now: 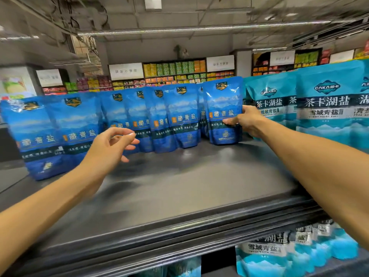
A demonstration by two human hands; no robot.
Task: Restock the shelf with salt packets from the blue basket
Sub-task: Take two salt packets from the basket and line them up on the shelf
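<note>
Left hand (111,144) loose, holding nothing; right hand (247,120) at 1 o'clock pinches 1 dark-blue salt packet (222,110) upright on shelf (179,186), approx. 7 more at 10 o'clock, front bare.

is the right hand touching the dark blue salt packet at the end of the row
Touching: the head view shows the right hand pinching the dark blue packet at its right edge, thumb on its front.

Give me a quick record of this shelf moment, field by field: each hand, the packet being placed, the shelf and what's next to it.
right hand: grips the dark blue salt packet by its right edge
left hand: fingers loosely curled, holding nothing
packet: upright at the back of the shelf
row: dark blue packets standing to its left
neighbours: teal salt packets on the right
</note>
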